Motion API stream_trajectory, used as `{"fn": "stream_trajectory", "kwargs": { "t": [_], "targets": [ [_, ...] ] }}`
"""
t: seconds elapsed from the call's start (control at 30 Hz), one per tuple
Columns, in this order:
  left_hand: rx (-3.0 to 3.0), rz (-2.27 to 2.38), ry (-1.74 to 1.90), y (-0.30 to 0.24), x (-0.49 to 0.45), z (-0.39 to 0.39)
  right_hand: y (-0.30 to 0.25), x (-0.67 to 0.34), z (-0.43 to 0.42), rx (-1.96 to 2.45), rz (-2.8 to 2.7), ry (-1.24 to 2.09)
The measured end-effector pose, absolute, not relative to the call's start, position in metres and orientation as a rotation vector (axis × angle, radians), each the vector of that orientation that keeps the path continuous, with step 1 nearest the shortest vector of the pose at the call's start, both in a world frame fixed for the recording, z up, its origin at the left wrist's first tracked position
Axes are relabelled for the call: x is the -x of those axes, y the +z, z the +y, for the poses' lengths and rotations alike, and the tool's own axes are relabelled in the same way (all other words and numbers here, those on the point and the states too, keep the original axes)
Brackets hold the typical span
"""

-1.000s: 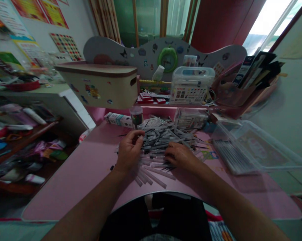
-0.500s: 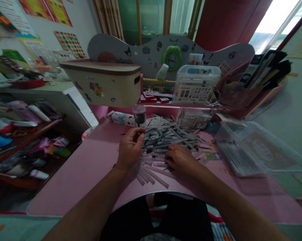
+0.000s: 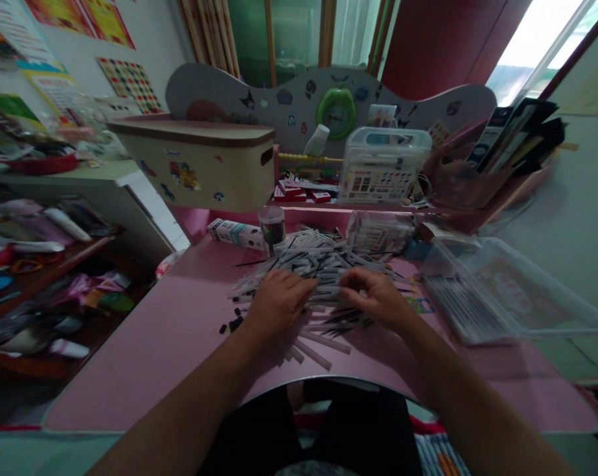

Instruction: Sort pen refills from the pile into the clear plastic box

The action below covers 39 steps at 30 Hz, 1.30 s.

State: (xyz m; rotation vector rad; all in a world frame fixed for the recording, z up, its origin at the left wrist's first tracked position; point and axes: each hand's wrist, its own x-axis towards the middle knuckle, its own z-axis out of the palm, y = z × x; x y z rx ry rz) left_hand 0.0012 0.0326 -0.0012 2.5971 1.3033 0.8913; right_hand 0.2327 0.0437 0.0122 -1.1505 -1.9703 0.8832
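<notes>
A loose pile of grey translucent pen barrels (image 3: pixel 309 261) lies on the pink desk. My left hand (image 3: pixel 279 304) is over the pile's front left, fingers closed and pointing right at a pale pen barrel (image 3: pixel 329 291). Facing it, my right hand (image 3: pixel 378 296) has thumb and fingers pinched together by the barrel's other end; what sits in that pinch is hidden. Several small black caps (image 3: pixel 235 322) lie left of my left wrist. Thin dark refills (image 3: pixel 346 322) rest below my right hand, and a few separate tubes (image 3: pixel 313 355) lie nearer the desk's front edge.
A clear round tub (image 3: pixel 272 228) and a long printed box (image 3: pixel 235 233) stand behind the pile. To the right is an open clear plastic case (image 3: pixel 522 291) beside a bundle of grey rods (image 3: pixel 465 311). A lidded beige bin (image 3: pixel 200 165) and a clear carry case (image 3: pixel 384 168) occupy the shelf.
My left hand has moved right and toward me, from the pile's left side. My right hand has risen and shifted right, off the front tubes. The black caps and dark refills now show.
</notes>
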Motion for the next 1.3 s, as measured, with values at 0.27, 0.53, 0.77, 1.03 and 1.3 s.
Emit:
{"fn": "stream_trajectory", "kwargs": {
  "t": [0.27,0.53,0.77,1.03,1.3],
  "targets": [
    [-1.853,1.555,1.245,0.005,0.005,0.036,0.008,-0.240,0.052,1.303,-2.285,0.417],
    [-1.743,1.426,1.362,0.002,0.004,0.036,0.007,-0.225,0.041,1.456,-2.678,0.113],
    [-1.784,1.409,1.330,0.001,0.004,0.035,0.002,-0.219,0.040,1.481,-2.647,0.164],
    [-1.905,1.486,1.237,0.002,0.004,0.035,0.015,-0.239,0.045,1.216,-2.208,0.659],
    [-1.980,1.511,1.212,0.000,0.004,0.036,0.021,-0.256,0.055,0.932,-1.208,1.194]
  ]
}}
